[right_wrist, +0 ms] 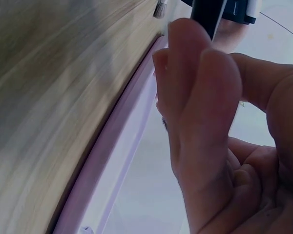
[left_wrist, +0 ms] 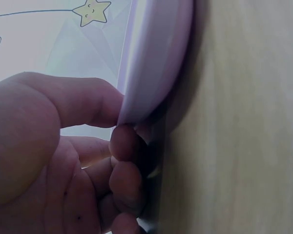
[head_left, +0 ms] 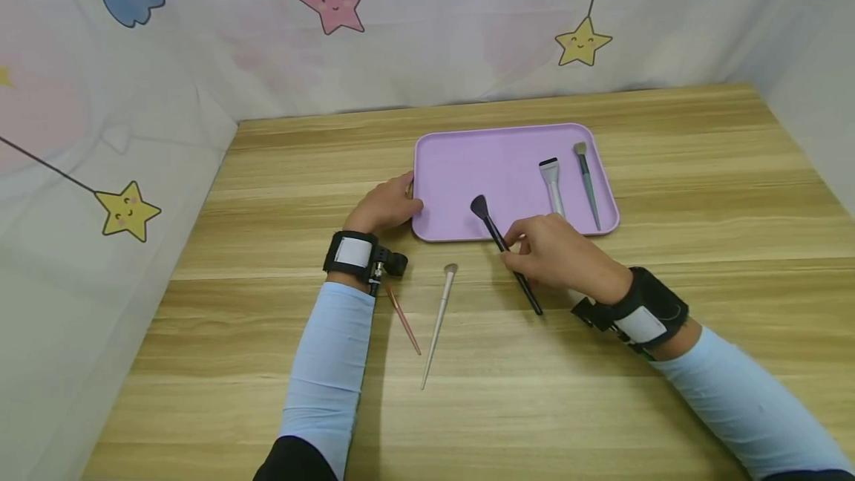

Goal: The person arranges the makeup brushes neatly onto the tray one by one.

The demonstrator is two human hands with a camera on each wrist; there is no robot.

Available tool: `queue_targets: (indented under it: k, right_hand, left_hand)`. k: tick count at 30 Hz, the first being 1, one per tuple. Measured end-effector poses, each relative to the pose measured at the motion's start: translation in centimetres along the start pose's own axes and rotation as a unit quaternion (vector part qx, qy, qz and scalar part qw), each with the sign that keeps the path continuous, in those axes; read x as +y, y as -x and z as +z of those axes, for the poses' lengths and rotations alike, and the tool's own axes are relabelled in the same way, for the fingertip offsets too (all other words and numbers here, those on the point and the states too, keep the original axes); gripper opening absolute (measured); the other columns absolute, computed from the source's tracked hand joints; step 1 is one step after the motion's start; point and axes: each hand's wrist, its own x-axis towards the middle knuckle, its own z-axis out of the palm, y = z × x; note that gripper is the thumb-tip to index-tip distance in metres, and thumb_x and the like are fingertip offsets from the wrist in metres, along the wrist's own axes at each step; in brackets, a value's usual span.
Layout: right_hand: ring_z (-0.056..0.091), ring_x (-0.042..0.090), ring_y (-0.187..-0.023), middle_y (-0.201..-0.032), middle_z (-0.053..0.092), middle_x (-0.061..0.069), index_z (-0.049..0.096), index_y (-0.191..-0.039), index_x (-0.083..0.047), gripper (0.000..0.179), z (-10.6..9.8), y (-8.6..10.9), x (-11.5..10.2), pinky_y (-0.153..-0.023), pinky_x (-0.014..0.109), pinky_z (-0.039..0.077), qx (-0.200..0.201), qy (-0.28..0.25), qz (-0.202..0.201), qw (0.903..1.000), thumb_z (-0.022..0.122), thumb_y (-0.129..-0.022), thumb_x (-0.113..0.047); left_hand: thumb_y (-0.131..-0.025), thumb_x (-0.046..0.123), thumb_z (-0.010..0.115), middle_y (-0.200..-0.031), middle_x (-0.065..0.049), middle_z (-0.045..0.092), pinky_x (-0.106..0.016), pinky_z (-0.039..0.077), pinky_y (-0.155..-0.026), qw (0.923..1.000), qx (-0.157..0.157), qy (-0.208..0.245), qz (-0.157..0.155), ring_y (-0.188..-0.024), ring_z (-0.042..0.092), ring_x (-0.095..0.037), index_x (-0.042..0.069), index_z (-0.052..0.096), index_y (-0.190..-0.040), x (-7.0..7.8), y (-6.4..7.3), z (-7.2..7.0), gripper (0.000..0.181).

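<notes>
A black makeup brush (head_left: 492, 231) is pinched at its handle by my right hand (head_left: 561, 254), its dark bristles over the front edge of a purple tray (head_left: 481, 169). My left hand (head_left: 384, 204) grips the tray's left rim; in the left wrist view the thumb (left_wrist: 95, 100) lies on top of the rim and the curled fingers sit beneath. On the tray, a white flat brush (head_left: 551, 182) with dark bristle tips is partly hidden behind my right hand. Right of it lies a green-handled brush (head_left: 588, 185).
On the wooden table (head_left: 267, 384) in front of the tray lie a white-handled brush (head_left: 439, 325) and a pink brush (head_left: 404, 321), partly covered by the left wrist camera (head_left: 394, 263). A patterned cloth (head_left: 414, 73) hangs behind the table and along its left side.
</notes>
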Motion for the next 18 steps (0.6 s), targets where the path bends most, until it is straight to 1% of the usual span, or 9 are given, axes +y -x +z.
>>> queue_targets:
  k: [7,18]
  right_hand:
    - [0.059,0.012,-0.045,-0.057,0.063,-0.004,0.067,-0.109,0.008,0.026,0.07,-0.25,0.43,-0.045,0.029,0.042,0.003,-0.003,0.014,0.9999,0.068,-0.091,-0.012]
    - [0.059,0.013,-0.045,-0.056,0.062,-0.004,0.067,-0.109,0.009,0.026,-0.03,-0.31,0.47,-0.045,0.028,0.039,0.01,0.003,0.02,0.9997,0.067,-0.093,-0.011]
  left_hand:
    - [-0.094,0.021,0.051,-0.156,-0.015,0.039,-0.041,0.034,-0.104,1.0,0.0,0.004,-0.002,-0.121,0.044,-0.03,0.004,0.024,-0.16,0.15,0.16,-0.04,0.074]
    - [-0.094,0.021,0.052,-0.156,-0.015,0.04,-0.041,0.034,-0.104,1.0,0.002,0.007,-0.004,-0.121,0.044,-0.03,0.004,0.024,-0.16,0.06,0.14,0.04,0.074]
